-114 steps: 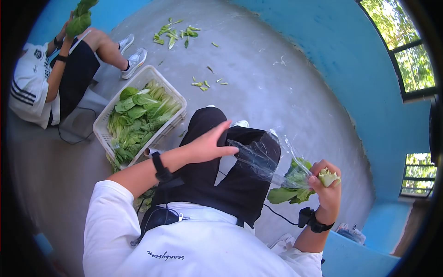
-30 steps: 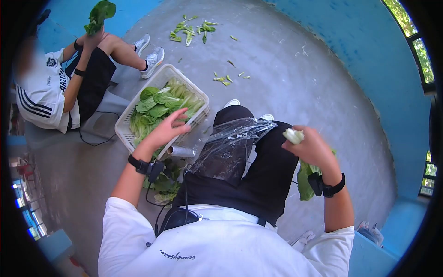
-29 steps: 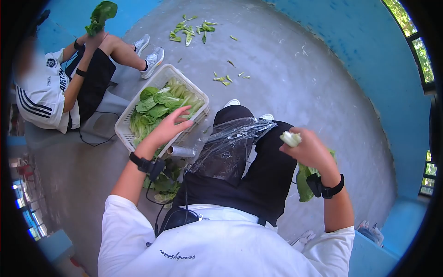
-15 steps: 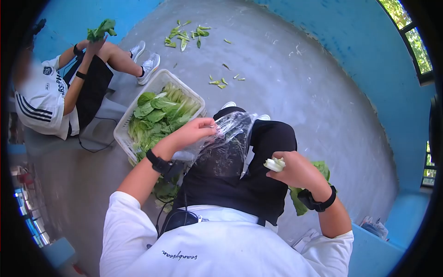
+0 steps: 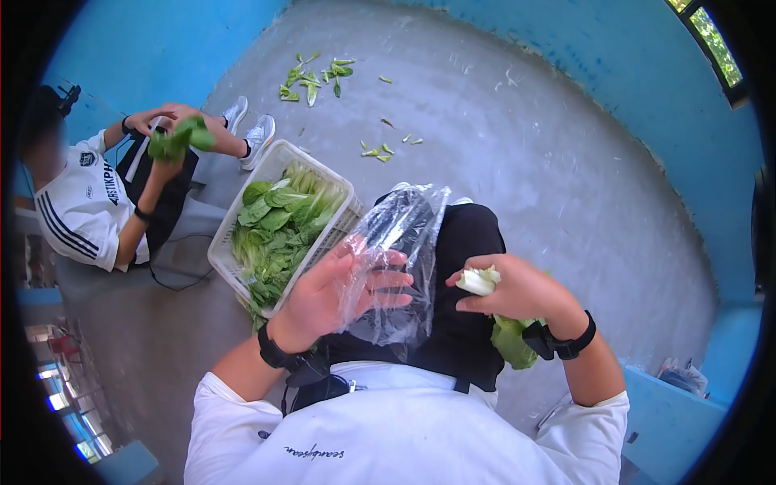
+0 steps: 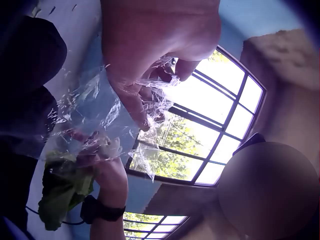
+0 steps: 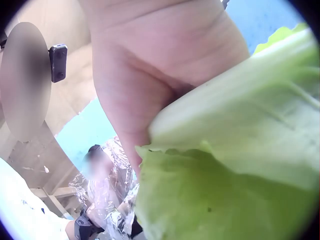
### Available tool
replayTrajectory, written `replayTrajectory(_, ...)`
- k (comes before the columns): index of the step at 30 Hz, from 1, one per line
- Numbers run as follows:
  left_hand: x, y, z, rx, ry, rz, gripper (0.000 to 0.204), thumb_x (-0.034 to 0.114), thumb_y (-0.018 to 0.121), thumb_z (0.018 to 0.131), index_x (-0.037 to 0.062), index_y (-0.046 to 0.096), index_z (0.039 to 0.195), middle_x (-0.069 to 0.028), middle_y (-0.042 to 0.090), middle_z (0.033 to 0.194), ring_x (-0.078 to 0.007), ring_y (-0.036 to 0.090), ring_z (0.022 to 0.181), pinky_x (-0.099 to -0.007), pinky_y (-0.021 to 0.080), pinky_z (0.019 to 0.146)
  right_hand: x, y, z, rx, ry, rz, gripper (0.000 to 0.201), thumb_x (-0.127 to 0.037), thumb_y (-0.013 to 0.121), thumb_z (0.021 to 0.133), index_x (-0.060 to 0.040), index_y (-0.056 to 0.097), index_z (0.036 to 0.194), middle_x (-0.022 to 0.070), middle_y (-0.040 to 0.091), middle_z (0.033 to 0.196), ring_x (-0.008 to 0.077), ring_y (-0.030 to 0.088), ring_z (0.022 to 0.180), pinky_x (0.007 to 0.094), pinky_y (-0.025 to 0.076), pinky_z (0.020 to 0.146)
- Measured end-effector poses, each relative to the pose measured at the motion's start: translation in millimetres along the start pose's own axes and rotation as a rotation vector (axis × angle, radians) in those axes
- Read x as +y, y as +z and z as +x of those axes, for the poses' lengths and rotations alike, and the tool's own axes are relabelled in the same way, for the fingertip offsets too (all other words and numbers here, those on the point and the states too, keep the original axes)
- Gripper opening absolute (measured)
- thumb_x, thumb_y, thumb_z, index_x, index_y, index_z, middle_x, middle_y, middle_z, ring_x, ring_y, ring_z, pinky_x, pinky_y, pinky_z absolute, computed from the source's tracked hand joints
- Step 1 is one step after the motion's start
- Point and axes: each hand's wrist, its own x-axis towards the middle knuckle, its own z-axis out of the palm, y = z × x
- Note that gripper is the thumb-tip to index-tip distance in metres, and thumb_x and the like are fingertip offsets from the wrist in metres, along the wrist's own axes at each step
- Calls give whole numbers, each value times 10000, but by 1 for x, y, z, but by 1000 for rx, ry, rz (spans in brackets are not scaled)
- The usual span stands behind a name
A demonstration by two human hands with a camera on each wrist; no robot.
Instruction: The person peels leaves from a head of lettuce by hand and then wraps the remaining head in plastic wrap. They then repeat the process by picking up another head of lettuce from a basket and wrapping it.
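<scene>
In the head view my left hand holds up a clear plastic bag over my lap, and the film drapes across the fingers. The left wrist view shows my left hand pinching the crumpled plastic bag between thumb and fingers. My right hand grips a bunch of leafy greens by the pale stem end, just right of the bag, with the leaves hanging under the wrist. The greens fill the right wrist view below my palm.
A white crate full of greens stands on the grey floor to my left. A second person sits beyond it, holding greens. Leaf scraps lie farther off. Blue walls curve round, with a blue ledge at right.
My left hand left the crate, took hold of the plastic bag and lifted it off my lap. My right hand brought the greens in toward the bag.
</scene>
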Motion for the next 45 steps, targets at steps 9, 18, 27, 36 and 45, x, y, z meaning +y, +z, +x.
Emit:
replayTrajectory(9, -8, 22, 20, 97, 52, 104, 266, 140, 412, 1068, 70, 545, 1287, -234, 529, 1420, -393, 501, 1360, -577, 365, 1168, -8, -2, -9, -60, -59, 229, 216, -139, 799, 838, -40, 653, 962, 23, 662, 820, 114, 592, 767, 310, 489, 731)
replayTrajectory(18, 20, -62, 8, 440, 45, 963, 106, 120, 551, 1048, 23, 556, 1005, -100, 680, 903, -155, 689, 775, -313, 593, 706, 23, -36, -13, 86, 125, 96, 206, -107, 801, 804, -35, 634, 901, -11, 606, 761, 86, 553, 746, 290, 473, 704)
replayTrajectory(27, 42, -106, 24, 530, -159, 989, 160, 143, 630, 1019, 16, 616, 923, 3, 613, 664, -70, 600, 552, -232, 501, 535, 60, -55, 9, 15, 185, -52, 218, -129, 794, 794, -25, 655, 926, 35, 642, 765, 135, 593, 723, 321, 495, 702)
replayTrajectory(36, 50, -127, 28, 612, -269, 1078, 185, 184, 676, 995, 33, 643, 895, 26, 601, 640, -43, 555, 517, -207, 446, 500, 94, -66, 13, -9, 346, -59, 360, -202, 818, 798, -5, 684, 1069, 92, 717, 862, 197, 672, 768, 352, 526, 737)
replayTrajectory(45, 46, -141, 23, 528, -333, 1124, 145, 135, 712, 952, 15, 665, 1017, 6, 674, 849, -51, 608, 756, -220, 493, 700, 123, -58, 8, -118, 354, 79, 288, -174, 785, 840, 8, 689, 1041, 58, 736, 874, 167, 673, 758, 340, 545, 734)
